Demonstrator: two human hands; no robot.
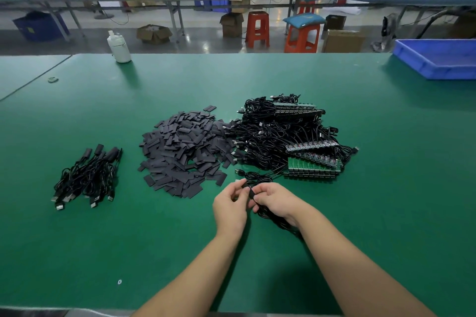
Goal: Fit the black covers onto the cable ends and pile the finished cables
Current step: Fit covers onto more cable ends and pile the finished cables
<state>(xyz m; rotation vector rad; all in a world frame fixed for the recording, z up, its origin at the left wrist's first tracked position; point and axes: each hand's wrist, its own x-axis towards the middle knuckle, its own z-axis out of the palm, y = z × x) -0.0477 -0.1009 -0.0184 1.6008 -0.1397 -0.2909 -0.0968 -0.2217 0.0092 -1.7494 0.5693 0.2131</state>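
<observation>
Cable (260,210) between both hands' grips

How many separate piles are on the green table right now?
3. Finished cables lie at left, black covers in the middle, uncovered cables with circuit boards at right, touching the covers. Both hands hold one more cable.

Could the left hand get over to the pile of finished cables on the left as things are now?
Probably yes. The green mat between the left hand and the finished cables lies bare, but that hand is pinching the cable end it shares with the right hand, so it must let go first.
</observation>
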